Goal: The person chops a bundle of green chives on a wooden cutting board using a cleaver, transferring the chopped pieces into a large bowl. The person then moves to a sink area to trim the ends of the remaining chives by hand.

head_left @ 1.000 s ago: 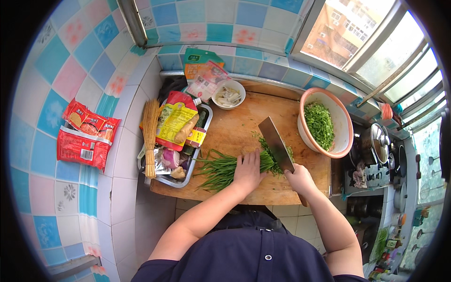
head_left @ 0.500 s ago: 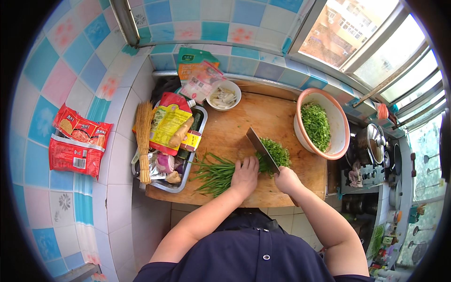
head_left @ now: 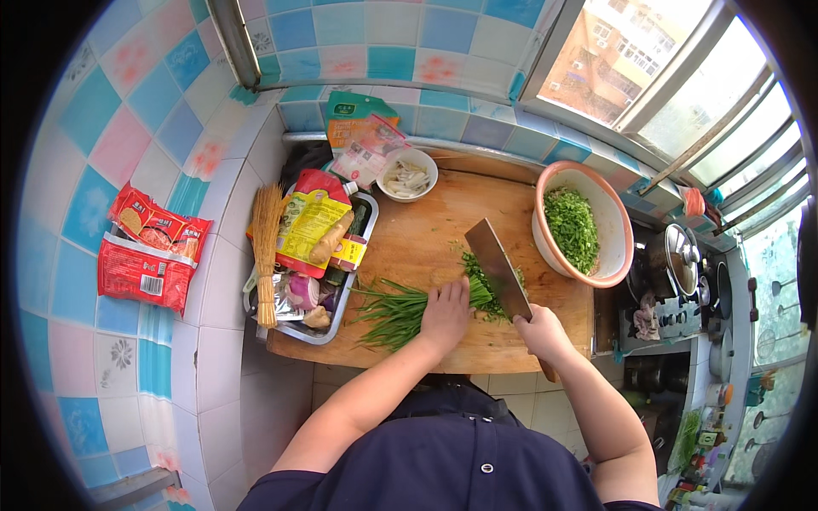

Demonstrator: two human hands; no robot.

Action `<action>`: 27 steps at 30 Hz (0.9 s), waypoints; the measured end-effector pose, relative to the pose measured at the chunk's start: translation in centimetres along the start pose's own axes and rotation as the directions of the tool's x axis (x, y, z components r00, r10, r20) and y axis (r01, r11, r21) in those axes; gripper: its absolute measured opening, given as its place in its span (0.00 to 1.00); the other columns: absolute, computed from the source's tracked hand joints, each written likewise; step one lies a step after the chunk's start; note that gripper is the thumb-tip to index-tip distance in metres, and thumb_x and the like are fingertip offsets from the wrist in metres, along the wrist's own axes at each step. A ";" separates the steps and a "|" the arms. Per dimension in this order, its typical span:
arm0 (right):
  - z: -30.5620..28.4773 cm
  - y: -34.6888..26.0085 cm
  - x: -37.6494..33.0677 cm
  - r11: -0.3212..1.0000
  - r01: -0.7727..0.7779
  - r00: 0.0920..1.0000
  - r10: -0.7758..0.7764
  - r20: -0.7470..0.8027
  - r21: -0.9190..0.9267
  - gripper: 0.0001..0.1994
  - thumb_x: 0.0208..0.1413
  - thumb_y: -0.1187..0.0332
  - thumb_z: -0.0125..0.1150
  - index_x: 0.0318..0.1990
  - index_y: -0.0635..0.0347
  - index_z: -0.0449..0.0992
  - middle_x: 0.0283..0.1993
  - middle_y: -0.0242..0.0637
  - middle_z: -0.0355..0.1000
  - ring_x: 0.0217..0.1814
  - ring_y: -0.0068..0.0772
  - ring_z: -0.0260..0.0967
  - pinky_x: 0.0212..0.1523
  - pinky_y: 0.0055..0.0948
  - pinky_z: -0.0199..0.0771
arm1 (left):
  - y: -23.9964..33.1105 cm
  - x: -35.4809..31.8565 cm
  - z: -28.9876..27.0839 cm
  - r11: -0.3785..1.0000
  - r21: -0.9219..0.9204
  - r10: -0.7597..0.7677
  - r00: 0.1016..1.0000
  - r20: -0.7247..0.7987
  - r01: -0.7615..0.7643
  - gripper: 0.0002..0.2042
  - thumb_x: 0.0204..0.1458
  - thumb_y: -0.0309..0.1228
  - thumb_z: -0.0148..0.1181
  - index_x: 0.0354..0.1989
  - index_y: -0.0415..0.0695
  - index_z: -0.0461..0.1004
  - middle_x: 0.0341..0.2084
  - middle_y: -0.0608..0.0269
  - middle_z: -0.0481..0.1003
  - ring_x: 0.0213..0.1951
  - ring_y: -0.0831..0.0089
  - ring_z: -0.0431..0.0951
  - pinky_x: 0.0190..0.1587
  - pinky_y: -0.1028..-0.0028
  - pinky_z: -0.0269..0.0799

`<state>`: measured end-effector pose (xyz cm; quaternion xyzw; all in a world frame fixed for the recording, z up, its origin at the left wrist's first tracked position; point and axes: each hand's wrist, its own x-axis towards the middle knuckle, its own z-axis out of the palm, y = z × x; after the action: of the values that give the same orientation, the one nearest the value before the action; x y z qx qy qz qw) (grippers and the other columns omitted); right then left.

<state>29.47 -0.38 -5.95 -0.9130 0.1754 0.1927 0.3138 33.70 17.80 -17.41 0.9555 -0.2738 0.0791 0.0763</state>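
A bunch of long green chives (head_left: 388,313) lies on the wooden cutting board (head_left: 426,234). My left hand (head_left: 446,315) is closed over the bunch, fingers pressing it against the board. In my right hand (head_left: 544,330) is the handle of a cleaver (head_left: 498,268), its broad blade tilted and slanting away to the far left. Finely cut chives (head_left: 474,271) lie beside the blade, which hides some of them. I cannot tell whether the edge touches the board. Farther right, a large white bowl with an orange rim (head_left: 625,257) holds chopped greens (head_left: 571,232).
A metal tray (head_left: 342,300) at left carries a straw brush (head_left: 266,247), sauce pouches (head_left: 311,221) and a purple onion (head_left: 302,291). Behind stand a small white bowl (head_left: 420,194) and packets (head_left: 362,128). Red packages (head_left: 149,255) rest on the left ledge. A lidded pot (head_left: 677,255) stands right.
My right hand has moved slightly right and nearer, and the cleaver has shifted right with its blade leaning over more. My left hand stays on the chives, nearly unmoved.
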 end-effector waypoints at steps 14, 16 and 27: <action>4.1 0.1 3.2 0.990 -0.034 0.999 0.031 -0.024 -0.136 0.15 0.57 0.61 0.53 0.39 0.67 0.74 0.38 0.57 0.75 0.45 0.58 0.72 0.48 0.47 0.71 | 0.7 0.6 -0.2 0.999 0.027 0.042 0.999 0.012 -0.042 0.28 0.54 0.43 0.52 0.58 0.35 0.64 0.47 0.58 0.68 0.48 0.65 0.65 0.50 0.67 0.59; 4.6 -1.0 2.9 0.989 -0.017 0.996 0.004 -0.086 -0.145 0.14 0.57 0.62 0.53 0.38 0.66 0.74 0.35 0.55 0.75 0.43 0.57 0.72 0.47 0.47 0.71 | 0.5 0.2 0.1 0.999 -0.004 0.033 0.999 0.012 -0.033 0.27 0.54 0.43 0.52 0.58 0.36 0.64 0.47 0.58 0.68 0.49 0.65 0.65 0.51 0.67 0.59; -0.6 -1.8 -0.7 0.997 -0.065 0.997 0.067 0.038 -0.041 0.15 0.54 0.61 0.55 0.36 0.67 0.75 0.33 0.55 0.75 0.42 0.56 0.73 0.45 0.45 0.71 | -0.4 -0.2 -3.2 0.981 -0.184 -0.064 0.998 -0.006 0.061 0.35 0.52 0.47 0.57 0.61 0.34 0.59 0.51 0.53 0.67 0.52 0.59 0.64 0.56 0.60 0.56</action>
<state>29.85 0.73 -4.27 -0.9088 0.1954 0.2244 0.2925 33.41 18.78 -14.41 0.9520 -0.2494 0.0565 0.1684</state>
